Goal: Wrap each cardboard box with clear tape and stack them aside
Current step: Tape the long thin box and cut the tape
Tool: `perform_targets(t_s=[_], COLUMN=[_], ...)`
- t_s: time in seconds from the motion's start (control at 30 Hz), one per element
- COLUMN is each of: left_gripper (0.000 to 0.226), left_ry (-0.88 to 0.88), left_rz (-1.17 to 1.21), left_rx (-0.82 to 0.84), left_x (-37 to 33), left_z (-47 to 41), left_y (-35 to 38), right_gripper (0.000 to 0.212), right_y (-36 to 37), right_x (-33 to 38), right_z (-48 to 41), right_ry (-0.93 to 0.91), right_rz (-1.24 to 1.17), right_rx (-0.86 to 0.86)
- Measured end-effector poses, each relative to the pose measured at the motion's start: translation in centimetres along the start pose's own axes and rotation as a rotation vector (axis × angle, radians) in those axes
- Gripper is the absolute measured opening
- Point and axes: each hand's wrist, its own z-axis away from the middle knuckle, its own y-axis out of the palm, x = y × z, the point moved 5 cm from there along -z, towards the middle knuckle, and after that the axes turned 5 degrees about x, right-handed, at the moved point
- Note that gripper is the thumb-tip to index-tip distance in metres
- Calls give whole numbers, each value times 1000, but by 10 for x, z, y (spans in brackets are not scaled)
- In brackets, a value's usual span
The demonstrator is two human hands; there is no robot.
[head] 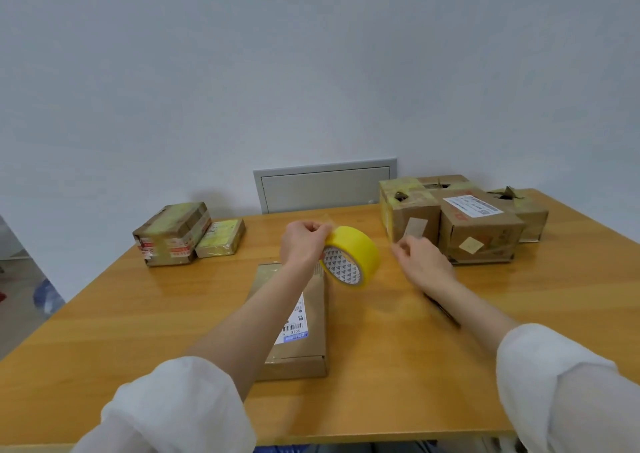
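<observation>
Head view, looking down across a wooden worktop [138, 331] set against a pale wall. The left hand [304, 241] grasps the tape roll [351, 257] by its upper rim, fingers and thumb curled over the edge; the roll is yellow with a white core printed in small triangles, held tilted and clear of the worktop, above the far right corner of the flat cardboard box [311, 345]. That box lies flat near the middle of the worktop, toward the near edge, partly under the left forearm; a shipping label [294, 324] with barcodes faces up on its top. The right hand [424, 262] hangs just right of the roll and apart from it, fingers loosely bent and blurred; whether it pinches anything cannot be told. A dark slim object [445, 312] lies on the worktop, partly hidden under the right forearm; its kind cannot be told. Toward the far left corner stands a stack of taped boxes [173, 234], with a small taped box [220, 238] touching its right side. At the far right corner sits a cluster of cardboard boxes [481, 231], packed side by side, several with torn tape on top; the front one carries a white printed label. A grey wall panel [325, 189] shows behind the far edge; white sleeves [180, 407] cover both upper forearms.
</observation>
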Motion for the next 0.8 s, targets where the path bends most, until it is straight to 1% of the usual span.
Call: perform_targets(t_s=[0.03,0.07,0.13,0.2,0.27,0.33,0.4,0.43,0.5,0.6,0.67,0.7,0.73,0.77,0.8], left_gripper=[21,20,16,12,7,9,16,18,20,19,16,14,13,13,14], left_ry=[9,17,22,10,-1,-29,-48,-43,-27,-43,-65,-75,-83,-90,-99], left_rz=[-2,-3,29,60,13,23,65,64,76,132,172,175,179,192,210], left_rx=[5,13,32,71,123,181,225,219,171,106,122,137,143,138,121], left_x=[-2,-3,-6,-9,-10,-10,-7,-5,-1,9,18,22,26,30,34], left_z=[0,0,-2,-4,-7,-6,-7,-8,-12,-18,-18,-18,-18,-19,-20], left_y=[-1,-1,-5,-14,-27,-39,-47,-50,-56,-68,-73,-74,-75,-78,-83], right_gripper=[45,48,44,35,28,24,36,42,43,34,25,22,22,30,44], right_y=[-4,-3,7,12,11,11,13,14,13,11,10,10,11,11,12], right_x=[16,34,61,77,90,100,109,112,117,117,114,113,111,109,105], right_z=[-1,0,4,6,4,2,0,-3,-7,-10,-14,-17,-20,-22,-26], right_ry=[-69,-131,-200,-234,-307,-401,-472,-487,-495,-442,-407,-401,-398,-401,-401], right_rz=[-205,-356,-452,-507,-491,-359,-219,-174,-178,-302,-370,-364,-336,-291,-248], right_rx=[30,122,312,357,337,357,370,367,379,476,522,520,509,491,467])
